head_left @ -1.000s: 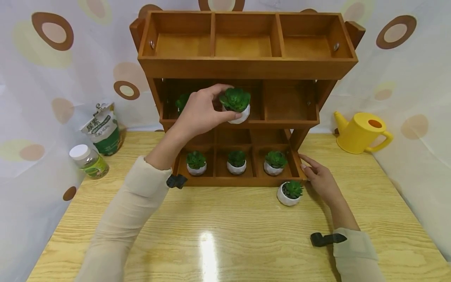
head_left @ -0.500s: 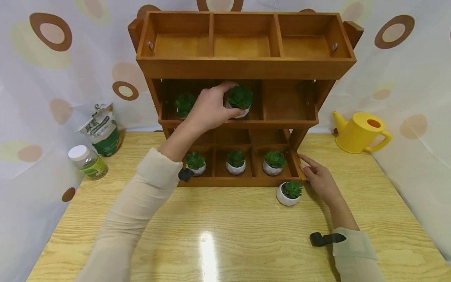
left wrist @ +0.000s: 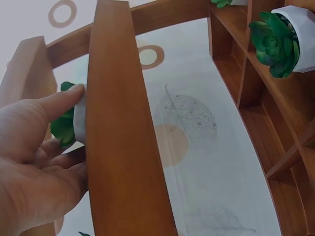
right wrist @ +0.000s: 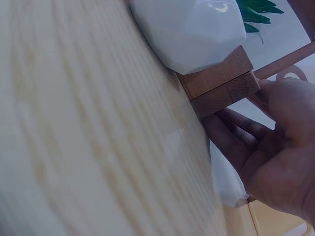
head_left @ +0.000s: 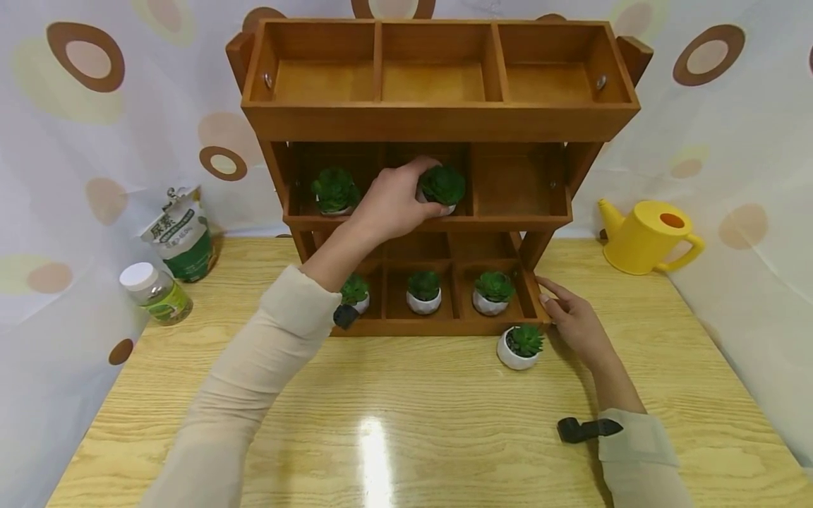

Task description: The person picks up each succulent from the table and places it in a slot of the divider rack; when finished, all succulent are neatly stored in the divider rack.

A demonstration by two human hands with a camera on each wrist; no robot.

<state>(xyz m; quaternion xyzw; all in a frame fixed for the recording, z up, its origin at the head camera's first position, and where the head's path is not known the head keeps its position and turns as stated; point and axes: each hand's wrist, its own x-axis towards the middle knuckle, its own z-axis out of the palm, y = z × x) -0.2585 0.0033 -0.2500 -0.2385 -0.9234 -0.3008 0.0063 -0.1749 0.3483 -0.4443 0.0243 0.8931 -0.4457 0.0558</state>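
My left hand (head_left: 392, 203) holds a small potted succulent (head_left: 444, 185) by its white pot, in the middle compartment of the wooden shelf's (head_left: 438, 125) middle tier. In the left wrist view the tier's front board hides part of that pot. Left of it, in the same tier, sits another potted succulent (head_left: 334, 189). My right hand (head_left: 574, 324) grips the bottom tier's right front corner, its thumb and fingers on the wooden edge (right wrist: 226, 96) in the right wrist view. Close by on the table stands a potted succulent (head_left: 519, 347) in a faceted white pot.
Along the bottom tier sit a left succulent (head_left: 356, 291), partly behind my left arm, a middle one (head_left: 424, 291) and a right one (head_left: 492, 292). A yellow watering can (head_left: 648, 236) stands at right. A white-capped jar (head_left: 157, 293) and a green-white pouch (head_left: 182, 236) stand at left.
My left hand has moved the succulent to the right and down, from in front of the middle tier into its middle compartment. My right hand has stayed at the shelf's corner.
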